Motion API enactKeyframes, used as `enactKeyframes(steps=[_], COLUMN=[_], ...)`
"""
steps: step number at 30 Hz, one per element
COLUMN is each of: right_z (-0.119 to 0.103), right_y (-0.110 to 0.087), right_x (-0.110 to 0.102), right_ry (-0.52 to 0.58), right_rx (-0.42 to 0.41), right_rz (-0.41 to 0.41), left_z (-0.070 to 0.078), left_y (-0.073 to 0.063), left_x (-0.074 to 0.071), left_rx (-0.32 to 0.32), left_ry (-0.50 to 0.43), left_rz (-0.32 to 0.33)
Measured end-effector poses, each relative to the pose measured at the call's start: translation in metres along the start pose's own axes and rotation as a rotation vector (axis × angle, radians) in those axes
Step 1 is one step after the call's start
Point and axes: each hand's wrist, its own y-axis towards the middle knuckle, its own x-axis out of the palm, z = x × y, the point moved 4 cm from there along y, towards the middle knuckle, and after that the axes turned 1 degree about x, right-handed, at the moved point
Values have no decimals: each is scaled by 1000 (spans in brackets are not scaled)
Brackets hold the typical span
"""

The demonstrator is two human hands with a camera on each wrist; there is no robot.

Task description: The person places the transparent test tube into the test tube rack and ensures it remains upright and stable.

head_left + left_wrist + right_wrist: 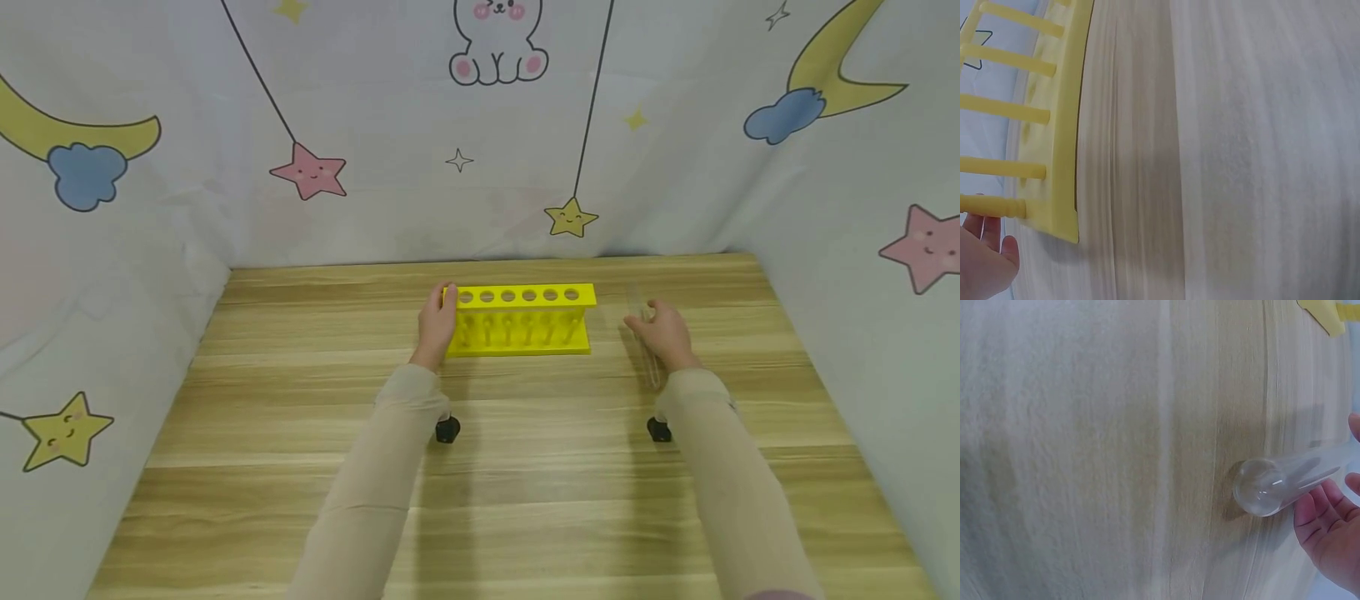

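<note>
Nearest, the right hand [666,333] is straddling a clear tube [1285,481]; whether that hand is gripping, I cannot tell. A loose pinch could be letting the tube roll away. Next, the left hand [437,327] is grasping one end of a yellow rack [518,302], which is standing between the hands; uneven pulling could be tipping it. Behind both, patterned cloth [375,225] is hanging.

The left hand [437,327] hides the nearest end of the yellow rack [517,350]; the left wrist view crops the rack's top. Beyond the right hand [666,335], the far end of the clear tube [651,368] is too faint to trace.
</note>
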Motion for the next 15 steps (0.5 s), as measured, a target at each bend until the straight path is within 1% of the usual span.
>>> enactKeyframes(steps=[3, 7, 15], right_z=[2, 4, 8], right_y=[1, 3, 5], right_x=[1, 2, 4], right_ry=[4, 8, 14], right_rx=[2, 5, 11], right_rz=[2, 3, 4], left_z=[1, 1, 1], left_y=[-1, -1, -1], left_x=[1, 2, 3], left_rx=[-31, -54, -51], left_ry=[-11, -12, -13], left_rz=[1, -3, 10])
